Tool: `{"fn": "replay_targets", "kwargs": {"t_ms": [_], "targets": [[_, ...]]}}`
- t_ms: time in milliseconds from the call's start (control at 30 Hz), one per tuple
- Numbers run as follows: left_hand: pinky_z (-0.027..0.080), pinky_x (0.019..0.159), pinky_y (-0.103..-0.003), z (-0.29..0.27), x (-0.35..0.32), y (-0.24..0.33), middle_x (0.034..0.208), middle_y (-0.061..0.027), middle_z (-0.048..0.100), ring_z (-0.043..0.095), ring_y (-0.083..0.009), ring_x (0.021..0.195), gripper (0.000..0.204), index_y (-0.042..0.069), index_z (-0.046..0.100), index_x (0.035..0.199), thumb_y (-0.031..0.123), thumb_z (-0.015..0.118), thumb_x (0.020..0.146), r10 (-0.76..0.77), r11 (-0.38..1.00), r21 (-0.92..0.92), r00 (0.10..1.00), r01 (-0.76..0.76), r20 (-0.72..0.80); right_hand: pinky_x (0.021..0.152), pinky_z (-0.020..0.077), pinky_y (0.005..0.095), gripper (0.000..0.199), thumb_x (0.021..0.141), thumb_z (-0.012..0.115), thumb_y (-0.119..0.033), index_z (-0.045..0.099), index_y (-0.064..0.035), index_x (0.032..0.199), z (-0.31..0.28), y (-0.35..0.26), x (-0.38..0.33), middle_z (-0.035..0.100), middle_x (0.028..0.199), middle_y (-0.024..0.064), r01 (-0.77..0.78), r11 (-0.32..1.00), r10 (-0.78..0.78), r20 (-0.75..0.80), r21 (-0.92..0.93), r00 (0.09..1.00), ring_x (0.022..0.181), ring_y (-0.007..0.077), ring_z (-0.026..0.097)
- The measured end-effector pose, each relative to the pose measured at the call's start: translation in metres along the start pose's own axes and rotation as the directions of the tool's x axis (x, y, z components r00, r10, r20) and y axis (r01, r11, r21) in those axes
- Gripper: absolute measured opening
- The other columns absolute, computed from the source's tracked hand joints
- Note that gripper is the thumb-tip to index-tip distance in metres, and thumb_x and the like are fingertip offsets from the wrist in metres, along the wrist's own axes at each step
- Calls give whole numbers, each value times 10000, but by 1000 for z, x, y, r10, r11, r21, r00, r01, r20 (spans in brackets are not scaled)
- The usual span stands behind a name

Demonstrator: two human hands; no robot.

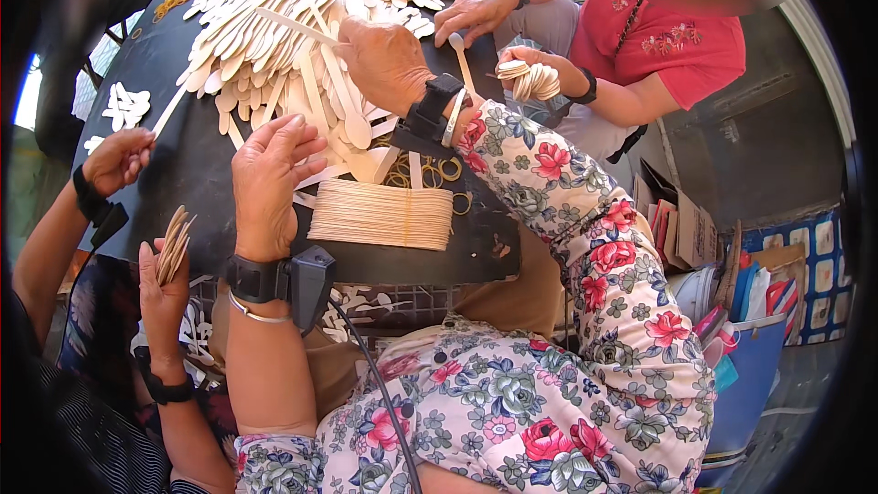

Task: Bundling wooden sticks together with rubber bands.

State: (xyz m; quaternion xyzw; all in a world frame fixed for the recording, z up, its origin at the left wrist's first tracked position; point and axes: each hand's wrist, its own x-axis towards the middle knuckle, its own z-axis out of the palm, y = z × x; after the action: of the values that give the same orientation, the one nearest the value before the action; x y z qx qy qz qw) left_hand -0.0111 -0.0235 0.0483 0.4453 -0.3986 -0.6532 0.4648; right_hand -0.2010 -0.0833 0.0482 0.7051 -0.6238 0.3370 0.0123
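1. The right hand [384, 64] is over the pile of wooden spoons [265, 32], thumb and fingers pinching a flat wooden utensil [300, 27] – its free end points left, above the pile.
2. The left hand [266, 181] is raised at the pile's near side, its fingers loosely curled; I cannot tell whether they hold anything.
3. Just right of the left hand, a banded stack of wooden utensils [380, 215] lies on the black tabletop [192, 174], with loose rubber bands [448, 168] behind it.
4. At the left, a co-worker pinches a wooden stick [168, 108] in one hand and grips a sheaf of thin wooden pieces [174, 247] in the other.
5. Opposite, a person in a pink top [672, 46] has fingertips at a single spoon [462, 59] – the other hand holds a fanned handful of spoons [532, 80].
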Motion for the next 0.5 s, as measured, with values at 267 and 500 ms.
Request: {"fn": "replay_targets", "kwargs": {"t_ms": [267,500], "targets": [[552,743,-299,2,1,-6,991,-154,656,670,-208,880,341,-71,569,1129,218,600,951,-19,998,-53,1000,18,-20,584,502,358,203,876,618,-237,642,-38,842,-22,-16,-32,634,675,121,-99,852,-5,196,515,981,632,249,642],[565,774,-349,1,-2,-10,958,-141,645,666,-218,845,240,-34,563,1041,190,482,1010,41,967,-250,999,-43,-13,539,508,313,243,884,649,-255,634,-14,864,-17,-17,-52,636,694,104,-117,842,-45,286,526,957,632,173,650]]}}
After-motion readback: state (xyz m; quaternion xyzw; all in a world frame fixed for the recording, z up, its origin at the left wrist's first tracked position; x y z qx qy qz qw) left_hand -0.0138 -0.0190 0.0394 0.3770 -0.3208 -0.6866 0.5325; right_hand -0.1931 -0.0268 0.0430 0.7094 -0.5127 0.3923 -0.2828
